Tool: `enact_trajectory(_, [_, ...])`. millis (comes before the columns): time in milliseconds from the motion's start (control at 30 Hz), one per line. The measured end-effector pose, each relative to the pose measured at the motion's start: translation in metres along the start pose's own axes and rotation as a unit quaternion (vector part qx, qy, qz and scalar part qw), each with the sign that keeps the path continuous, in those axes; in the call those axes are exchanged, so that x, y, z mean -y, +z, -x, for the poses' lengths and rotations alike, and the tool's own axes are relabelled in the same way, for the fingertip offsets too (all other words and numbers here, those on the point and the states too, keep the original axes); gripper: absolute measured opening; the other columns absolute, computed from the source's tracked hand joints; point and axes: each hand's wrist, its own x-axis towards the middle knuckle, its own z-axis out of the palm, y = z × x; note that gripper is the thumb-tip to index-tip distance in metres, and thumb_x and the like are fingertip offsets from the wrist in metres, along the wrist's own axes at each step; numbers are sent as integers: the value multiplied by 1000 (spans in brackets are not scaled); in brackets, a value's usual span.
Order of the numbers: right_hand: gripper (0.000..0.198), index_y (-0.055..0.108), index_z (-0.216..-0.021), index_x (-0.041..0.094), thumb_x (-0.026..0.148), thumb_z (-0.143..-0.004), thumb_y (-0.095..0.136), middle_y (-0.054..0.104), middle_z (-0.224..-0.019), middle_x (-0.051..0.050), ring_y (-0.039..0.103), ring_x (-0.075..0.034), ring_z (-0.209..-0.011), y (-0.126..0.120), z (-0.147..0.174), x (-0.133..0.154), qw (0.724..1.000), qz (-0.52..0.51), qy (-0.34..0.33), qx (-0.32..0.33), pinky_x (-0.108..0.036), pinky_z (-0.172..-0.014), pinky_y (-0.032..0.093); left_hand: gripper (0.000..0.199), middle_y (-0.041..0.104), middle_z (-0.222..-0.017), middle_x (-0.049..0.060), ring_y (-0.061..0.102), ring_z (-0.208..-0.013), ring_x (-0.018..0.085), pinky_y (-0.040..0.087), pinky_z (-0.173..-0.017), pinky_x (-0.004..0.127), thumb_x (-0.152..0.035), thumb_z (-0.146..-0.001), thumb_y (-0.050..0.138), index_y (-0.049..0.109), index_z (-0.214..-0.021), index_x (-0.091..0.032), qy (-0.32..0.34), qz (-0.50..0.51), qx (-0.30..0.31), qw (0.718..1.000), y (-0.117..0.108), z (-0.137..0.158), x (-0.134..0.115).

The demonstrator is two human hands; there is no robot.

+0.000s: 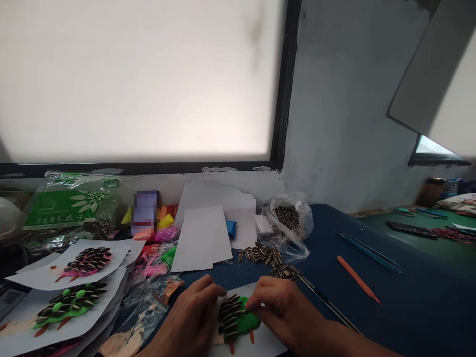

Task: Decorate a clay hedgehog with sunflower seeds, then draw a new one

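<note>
From here, the green clay (250, 322) lies on paper (269, 343) toward the near edge of the bench (412, 307). The right hand's (284, 303) grip pinches what seems a seed (243, 312); the left hand's (195, 308) grip I can't tell. I'd press gently, keeping the slant even.

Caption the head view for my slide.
Left hand and right hand flank a green clay hedgehog partly studded with dark striped seeds.

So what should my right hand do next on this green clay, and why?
Probably press one more seed into the bare clay: the rows of sunflower seeds cover only the left part of the green clay, and your right hand is beside the uncovered part.
</note>
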Motion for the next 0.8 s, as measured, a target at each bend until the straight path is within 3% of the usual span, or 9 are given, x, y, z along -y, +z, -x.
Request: enact_trajectory(800, [15, 71, -82, 18, 5, -81, 64, 64, -79, -1, 59, -13, -68, 14, -2, -8, 998, 51, -23, 7, -22, -60, 41, 27, 58, -86, 4, 59, -71, 18, 43, -61, 27, -15, -90, 40, 65, -95, -23, 10, -11, 23, 1000, -3, 0, 1])
